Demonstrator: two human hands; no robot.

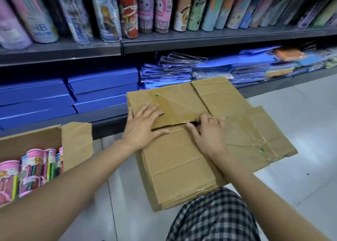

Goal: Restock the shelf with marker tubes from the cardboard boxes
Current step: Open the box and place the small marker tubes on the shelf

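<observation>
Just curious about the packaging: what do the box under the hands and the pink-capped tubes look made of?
The box looks like brown corrugated cardboard, matte, creased, with glossy clear tape. The tubes seem clear plastic with pink caps, since pencils or markers show through.

You have flat blue boxes (102, 80) stacked on the lower level to the left, and just beside them on the right a heap of blue folders in clear plastic sleeves (209, 71) with a few orange packs (290, 53) on top. Below you lies a pale tiled floor (291, 113), and a black-and-white checked garment (215, 217) covers your knee.
</observation>
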